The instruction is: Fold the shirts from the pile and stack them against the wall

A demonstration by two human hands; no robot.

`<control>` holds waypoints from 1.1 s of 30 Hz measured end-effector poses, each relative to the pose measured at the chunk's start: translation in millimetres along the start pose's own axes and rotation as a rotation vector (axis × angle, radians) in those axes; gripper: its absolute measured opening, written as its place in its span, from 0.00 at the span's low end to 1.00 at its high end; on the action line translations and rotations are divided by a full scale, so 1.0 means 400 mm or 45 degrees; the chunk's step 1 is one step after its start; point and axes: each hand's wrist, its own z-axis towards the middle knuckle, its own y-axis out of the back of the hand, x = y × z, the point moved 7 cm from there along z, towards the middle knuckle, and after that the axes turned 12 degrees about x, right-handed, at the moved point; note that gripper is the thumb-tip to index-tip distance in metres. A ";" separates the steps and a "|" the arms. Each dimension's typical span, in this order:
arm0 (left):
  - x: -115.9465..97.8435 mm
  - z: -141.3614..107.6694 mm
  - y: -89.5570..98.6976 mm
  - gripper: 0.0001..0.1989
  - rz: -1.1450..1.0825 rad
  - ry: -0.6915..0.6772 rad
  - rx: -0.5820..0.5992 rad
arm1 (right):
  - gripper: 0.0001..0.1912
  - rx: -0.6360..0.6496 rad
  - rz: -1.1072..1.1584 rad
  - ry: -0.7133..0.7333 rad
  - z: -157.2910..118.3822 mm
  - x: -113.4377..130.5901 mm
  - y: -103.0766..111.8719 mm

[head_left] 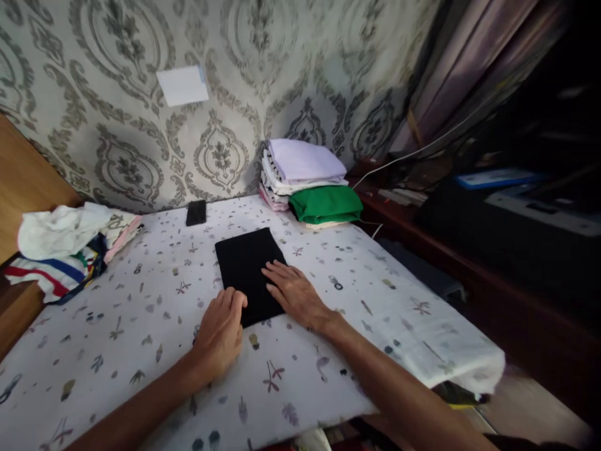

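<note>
A black folded cloth (248,266) lies flat in a neat rectangle on the white printed sheet (154,313). At its near left corner, my left hand (220,326) is closed, with the fingers curled onto the cloth's edge; the fingertips are partly hidden. My right hand (298,291) rests palm down on the right side of the cloth, fingers stretched out and slightly apart.
Folded clothes (305,163) are stacked at the back, with a green folded cloth (326,203) in front. A loose heap of clothes (70,244) sits at the left. Near the patterned wall lies a black phone (196,213). A white cable (422,150) hangs at the right.
</note>
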 end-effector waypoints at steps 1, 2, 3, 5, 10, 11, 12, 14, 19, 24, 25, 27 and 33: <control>0.003 -0.009 -0.004 0.23 -0.052 -0.009 -0.014 | 0.24 0.002 0.007 -0.006 -0.004 0.001 0.002; 0.006 -0.017 -0.009 0.23 -0.116 -0.029 -0.031 | 0.25 0.002 0.016 -0.010 -0.009 0.001 0.003; 0.012 -0.025 -0.012 0.23 -0.196 -0.059 -0.051 | 0.25 -0.001 0.028 -0.007 -0.013 0.000 0.003; 0.038 -0.034 -0.013 0.23 -0.389 -0.077 -0.113 | 0.24 -0.008 0.073 0.020 -0.014 -0.005 0.005; 0.158 -0.022 0.007 0.28 -1.052 0.346 -0.175 | 0.23 -0.169 0.283 -0.179 0.033 -0.066 0.056; 0.164 -0.016 0.006 0.30 -1.217 0.414 -0.115 | 0.25 -0.189 0.314 -0.264 0.051 -0.079 0.070; 0.162 -0.009 0.006 0.33 -1.379 0.458 -0.050 | 0.28 -0.188 0.359 -0.350 0.071 -0.089 0.081; 0.141 0.005 0.002 0.36 -1.644 0.502 0.069 | 0.34 -0.145 0.489 -0.491 0.116 -0.102 0.093; 0.088 0.031 -0.028 0.36 -1.891 0.523 0.211 | 0.29 -0.109 0.747 -0.640 0.207 -0.115 0.110; 0.105 0.027 -0.002 0.18 -1.989 0.581 0.138 | 0.13 -0.076 1.079 -0.610 0.210 -0.122 0.095; 0.120 0.022 0.019 0.13 -2.034 0.593 0.062 | 0.11 -0.055 1.149 -0.584 0.198 -0.119 0.084; 0.168 0.006 0.065 0.04 -2.140 0.648 -0.171 | 0.09 -0.019 1.270 -0.546 0.167 -0.115 0.056; 0.271 -0.040 0.085 0.09 -2.306 0.807 -0.425 | 0.13 -0.187 0.902 -0.608 0.101 -0.170 0.066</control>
